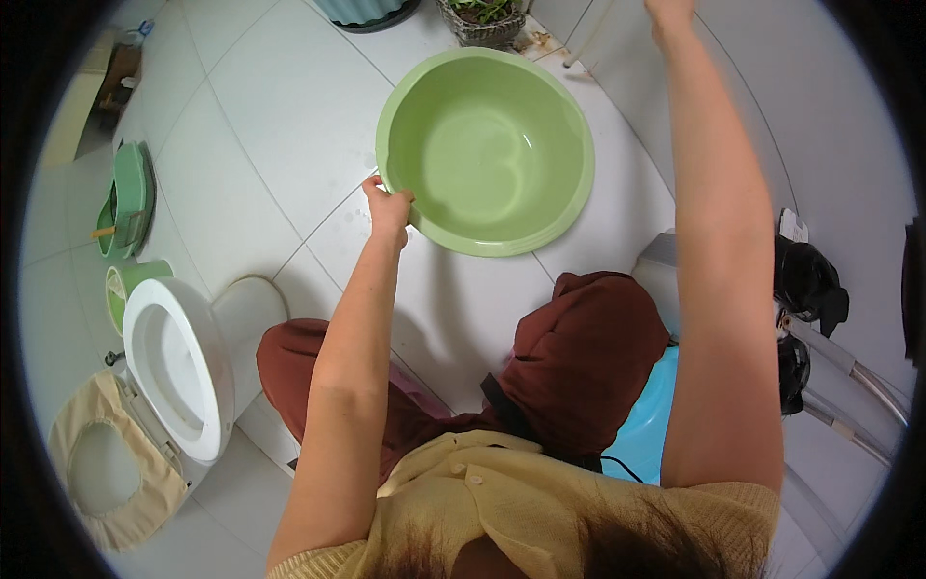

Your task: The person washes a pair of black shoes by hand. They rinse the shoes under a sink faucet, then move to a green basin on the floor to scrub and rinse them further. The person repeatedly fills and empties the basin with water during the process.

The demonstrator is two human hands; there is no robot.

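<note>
A light green plastic basin (pixel 499 247) rests on the tiled floor in front of my knees. Its bottom shows, with bright reflections; whether a little water lies in it, I cannot tell. My left hand (pixel 391 208) grips the near left part of its rim, thumb on the inner side. Stretched far forward along the wall, my right hand (pixel 670 13) is cut off by the top edge of the picture. Its fingers are out of view, and so is anything they might touch. A thin pale hose (pixel 589 40) hangs by the wall, left of that hand.
On my left stands a toilet (pixel 217 383), its lid raised and its seat in a beige cover (pixel 134 463). Beyond are a green pail (pixel 148 273) and a green tub (pixel 130 210). A woven planter (pixel 481 30) stands behind the basin. Metal pipes (pixel 832 344) run at right.
</note>
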